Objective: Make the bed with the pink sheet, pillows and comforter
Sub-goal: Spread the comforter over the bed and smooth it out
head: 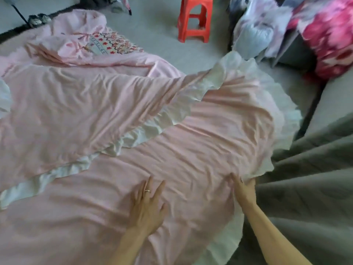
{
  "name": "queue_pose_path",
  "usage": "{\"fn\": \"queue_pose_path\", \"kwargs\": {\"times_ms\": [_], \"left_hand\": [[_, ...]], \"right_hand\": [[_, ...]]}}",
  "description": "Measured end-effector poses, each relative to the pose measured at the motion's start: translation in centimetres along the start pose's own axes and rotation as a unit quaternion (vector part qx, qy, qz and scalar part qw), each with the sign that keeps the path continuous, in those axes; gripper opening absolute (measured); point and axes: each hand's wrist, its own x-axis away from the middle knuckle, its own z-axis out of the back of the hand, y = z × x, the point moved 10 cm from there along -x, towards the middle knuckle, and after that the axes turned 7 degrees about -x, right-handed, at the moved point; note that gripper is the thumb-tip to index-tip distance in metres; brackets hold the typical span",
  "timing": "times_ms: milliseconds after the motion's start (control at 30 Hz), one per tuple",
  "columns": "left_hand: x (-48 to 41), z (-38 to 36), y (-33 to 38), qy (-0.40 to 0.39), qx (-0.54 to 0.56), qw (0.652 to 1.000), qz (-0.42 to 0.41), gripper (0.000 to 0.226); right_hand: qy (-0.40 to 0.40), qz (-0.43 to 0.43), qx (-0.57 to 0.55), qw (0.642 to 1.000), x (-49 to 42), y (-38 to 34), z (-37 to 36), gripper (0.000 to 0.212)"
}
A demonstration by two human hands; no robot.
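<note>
- Flat and spread, my left hand [148, 207] presses palm-down on the near pink pillow [200, 150]. The fingers are straight and fanned out, closing on nothing, and a ring [147, 191] sits on one of them.
- My right hand [245, 190] has hold of the same pillow at its right edge. The thumb lies on top of the pink cloth and the fingers run under the white frill [282, 115], so the edge is pinched between them. The fingertips themselves are hidden beneath the frill.
- The near pink pillow lies flat and wrinkled across the bed in front of me, stretching from my hands away toward the upper right, with its frill running round the far end and down the right side.
- A second pink pillow [76, 111], also edged in white, lies to the left of it. Its frilled edge overlaps the near one along a slanting line.
- Grey sheet [305, 188] covers the bed to my right, bunched into folds that run toward my right hand.
- Crumpled pink bedding [63, 46] is heaped at the far left, with a patterned cloth [114, 44] showing in it.
- Beyond the bed a red stool [194, 20] stands on the pale floor [152, 25].
- A floral bundle [324, 35] in pink, red and grey lies at the upper right, well apart from my hands.
</note>
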Motion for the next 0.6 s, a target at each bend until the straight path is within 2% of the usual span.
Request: {"fn": "queue_pose_path", "kwargs": {"times_ms": [100, 133, 200, 233, 333, 367, 433, 467, 600], "left_hand": [[-3.6, -0.2, 4.8, 0.003, 0.003, 1.000, -0.022, 0.071], [-4.9, -0.6, 6.8, -0.005, -0.002, 1.000, -0.028, 0.070], [-7.1, -1.2, 10.1, -0.017, -0.028, 0.999, -0.032, 0.067], [-8.1, -1.7, 11.4, -0.024, -0.041, 0.998, -0.027, 0.066], [-10.5, -3.3, 13.7, -0.049, -0.055, 0.997, 0.009, 0.063], [-10.9, -3.9, 14.1, -0.057, -0.061, 0.996, 0.017, 0.063], [-10.7, -4.5, 14.2, -0.065, -0.070, 0.995, 0.022, 0.064], [-10.4, -4.3, 14.1, -0.066, -0.076, 0.995, 0.018, 0.065], [-6.7, -4.4, 12.6, -0.061, -0.081, 0.995, 0.024, 0.067]], "right_hand": [[0.003, -0.081, -0.141, 0.987, -4.3, 1.4, 0.6, 0.089], [-0.018, -0.116, -0.158, 0.980, -5.9, 1.7, 0.8, 0.085], [-0.044, -0.163, -0.124, 0.978, -8.5, 2.5, 1.1, 0.068], [-0.038, -0.157, -0.093, 0.982, -9.6, 2.1, 1.6, 0.061], [0.053, -0.046, -0.066, 0.995, -12.0, -1.0, 5.7, 0.037], [0.080, -0.043, -0.075, 0.993, -12.1, -0.7, 7.2, 0.034], [0.109, -0.091, -0.120, 0.983, -11.5, 2.3, 9.0, 0.025], [0.099, -0.121, -0.141, 0.978, -11.0, 4.3, 8.9, 0.021], [-0.081, -0.198, -0.173, 0.961, -6.5, 9.9, 3.3, 0.039]]}}
